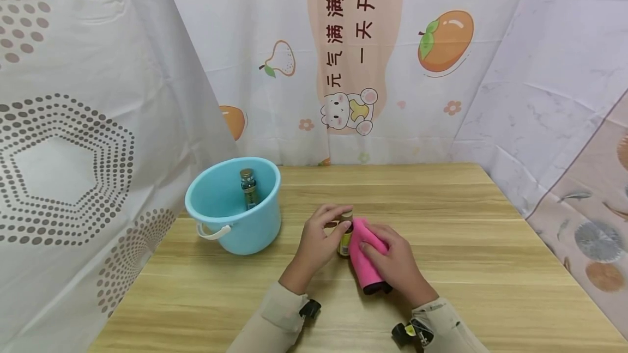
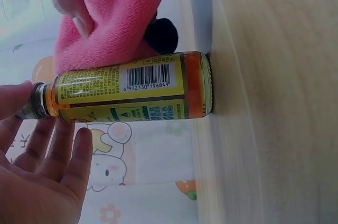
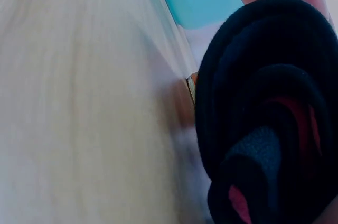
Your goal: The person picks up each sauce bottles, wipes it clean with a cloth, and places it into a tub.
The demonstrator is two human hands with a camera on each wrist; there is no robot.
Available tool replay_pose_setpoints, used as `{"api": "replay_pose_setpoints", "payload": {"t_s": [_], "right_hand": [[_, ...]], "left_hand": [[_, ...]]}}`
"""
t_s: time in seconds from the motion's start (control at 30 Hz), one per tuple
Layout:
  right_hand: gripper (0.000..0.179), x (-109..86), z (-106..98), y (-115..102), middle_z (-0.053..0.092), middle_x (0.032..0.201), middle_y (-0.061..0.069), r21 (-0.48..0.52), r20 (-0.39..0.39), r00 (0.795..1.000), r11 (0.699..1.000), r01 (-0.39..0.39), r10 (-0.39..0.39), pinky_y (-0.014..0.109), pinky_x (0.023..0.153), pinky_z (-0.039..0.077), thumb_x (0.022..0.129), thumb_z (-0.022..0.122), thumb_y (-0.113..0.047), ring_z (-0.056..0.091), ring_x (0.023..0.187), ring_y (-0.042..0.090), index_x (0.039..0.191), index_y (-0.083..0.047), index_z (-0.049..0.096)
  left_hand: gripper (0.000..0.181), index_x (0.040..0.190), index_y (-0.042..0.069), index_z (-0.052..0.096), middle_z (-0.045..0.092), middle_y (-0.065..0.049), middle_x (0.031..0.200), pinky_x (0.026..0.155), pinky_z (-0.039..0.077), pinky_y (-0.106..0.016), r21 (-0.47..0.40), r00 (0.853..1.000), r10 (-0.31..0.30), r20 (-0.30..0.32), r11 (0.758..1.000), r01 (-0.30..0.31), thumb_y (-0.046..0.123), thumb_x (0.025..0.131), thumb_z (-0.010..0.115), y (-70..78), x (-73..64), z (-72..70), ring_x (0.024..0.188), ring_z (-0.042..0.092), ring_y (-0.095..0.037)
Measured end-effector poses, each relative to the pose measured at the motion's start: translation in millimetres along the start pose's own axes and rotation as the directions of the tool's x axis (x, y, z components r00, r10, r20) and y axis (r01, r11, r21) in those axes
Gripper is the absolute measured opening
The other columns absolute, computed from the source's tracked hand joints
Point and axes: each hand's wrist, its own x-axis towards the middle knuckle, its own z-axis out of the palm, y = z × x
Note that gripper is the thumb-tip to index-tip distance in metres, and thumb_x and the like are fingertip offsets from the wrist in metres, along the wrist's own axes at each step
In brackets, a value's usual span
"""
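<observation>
A small glass bottle [image 2: 127, 89] with a yellow label and barcode stands upright on the table. My left hand [image 1: 316, 241] pinches it near the cap, thumb on one side and fingers on the other. In my right hand [image 1: 396, 260] is a folded pink cloth [image 1: 365, 257], gripped in a bundle and pressed along the bottle's right side. The left wrist view shows the fluffy pink cloth [image 2: 121, 12] against the label. Black-edged folds of the cloth [image 3: 269, 39] fill much of the right wrist view and hide most of the bottle.
A light blue bucket [image 1: 235, 214] with a white handle stands at the left of the wooden table [image 1: 466, 222]. Inside it leans another small bottle [image 1: 249, 189] with a gold-coloured cap. Printed curtains [image 1: 289, 113] hang behind and beside the table.
</observation>
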Motion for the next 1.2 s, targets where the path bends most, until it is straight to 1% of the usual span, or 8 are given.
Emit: {"api": "replay_pose_setpoints", "payload": {"t_s": [0.1, 0.23, 0.4, 0.6, 0.7, 0.87, 1.0, 1.2], "right_hand": [[0.044, 0.0, 0.5, 0.8, 0.071, 0.126, 0.001, -0.019, 0.020, 0.999, 0.999, -0.046, 0.047, 0.027, 0.080, 0.057, 0.092, 0.080, -0.021, 0.066, 0.099, 0.015, 0.135, -0.021, 0.071], [0.042, -0.3, 1.2, 0.8, 0.071, 0.125, 0.001, -0.036, 0.057, 0.992, 0.993, -0.113, 0.115, 0.028, 0.080, 0.056, 0.093, 0.079, -0.025, 0.065, 0.098, 0.014, 0.134, -0.021, 0.071], [0.042, -0.5, 0.6, -0.1, 0.071, 0.126, 0.000, -0.049, 0.078, 0.986, 0.989, -0.141, 0.144, 0.030, 0.082, 0.056, 0.093, 0.079, -0.025, 0.065, 0.099, 0.014, 0.134, -0.022, 0.072], [0.042, -0.1, 0.3, 0.7, 0.072, 0.123, 0.001, -0.092, 0.092, 0.985, 0.986, -0.136, 0.145, 0.030, 0.079, 0.055, 0.093, 0.079, -0.025, 0.064, 0.096, 0.013, 0.134, -0.021, 0.071], [0.042, 0.0, 0.2, 1.1, 0.072, 0.122, 0.001, -0.095, 0.094, 0.985, 0.986, -0.134, 0.143, 0.029, 0.078, 0.055, 0.093, 0.079, -0.025, 0.064, 0.095, 0.013, 0.134, -0.022, 0.071], [0.041, 0.0, 1.5, 1.0, 0.072, 0.122, 0.000, -0.092, 0.086, 0.987, 0.987, -0.129, 0.137, 0.027, 0.078, 0.055, 0.093, 0.079, -0.025, 0.065, 0.096, 0.013, 0.133, -0.022, 0.072], [0.039, 0.3, 2.7, 0.5, 0.071, 0.123, -0.001, -0.092, 0.073, 0.991, 0.990, -0.109, 0.116, 0.028, 0.081, 0.056, 0.091, 0.080, -0.023, 0.066, 0.099, 0.013, 0.130, -0.022, 0.074], [0.039, 0.2, 3.0, 1.3, 0.072, 0.123, 0.000, -0.107, 0.025, 0.999, 0.993, -0.042, 0.045, 0.028, 0.080, 0.057, 0.089, 0.082, -0.020, 0.067, 0.100, 0.014, 0.127, -0.021, 0.076]], "left_hand": [[0.031, 0.132, 0.035, 0.069, 0.064, 0.009, 0.127, 0.096, 0.058, -0.044, 0.013, 1.000, 0.000, 0.009, 1.000, 0.000, 0.023, 0.103, 0.067, -0.2, 0.1, -0.2, 0.112, 0.067, -0.011], [0.032, 0.133, 0.033, 0.069, 0.064, 0.009, 0.128, 0.096, 0.058, -0.044, 0.020, 1.000, 0.006, 0.011, 1.000, -0.006, 0.024, 0.103, 0.067, 0.2, 0.0, 0.1, 0.112, 0.067, -0.011], [0.032, 0.133, 0.030, 0.070, 0.064, 0.008, 0.128, 0.093, 0.059, -0.043, 0.031, 1.000, 0.010, 0.005, 0.999, -0.010, 0.026, 0.101, 0.070, -1.1, 0.3, 1.6, 0.111, 0.067, -0.010], [0.031, 0.132, 0.033, 0.069, 0.064, 0.009, 0.128, 0.092, 0.059, -0.042, 0.038, 1.000, 0.012, -0.007, 0.999, -0.012, 0.026, 0.101, 0.069, -1.7, 0.7, 2.4, 0.110, 0.067, -0.010], [0.031, 0.131, 0.034, 0.070, 0.062, 0.008, 0.129, 0.092, 0.060, -0.040, 0.035, 1.000, 0.006, -0.013, 0.999, -0.005, 0.025, 0.101, 0.069, -0.8, 0.7, 2.6, 0.109, 0.067, -0.010], [0.031, 0.131, 0.032, 0.070, 0.059, 0.007, 0.129, 0.092, 0.060, -0.037, 0.035, 1.000, 0.005, -0.017, 0.999, -0.004, 0.023, 0.102, 0.069, 0.5, 0.2, 2.8, 0.108, 0.067, -0.010], [0.031, 0.131, 0.032, 0.070, 0.061, 0.008, 0.128, 0.092, 0.059, -0.035, 0.038, 1.000, 0.003, -0.011, 0.999, -0.002, 0.022, 0.102, 0.068, 0.9, 0.1, 2.1, 0.109, 0.067, -0.008], [0.032, 0.131, 0.033, 0.070, 0.062, 0.010, 0.128, 0.091, 0.059, -0.035, 0.038, 1.000, 0.012, -0.011, 0.999, -0.011, 0.022, 0.101, 0.069, -0.4, 0.6, 1.6, 0.109, 0.067, -0.008]]}}
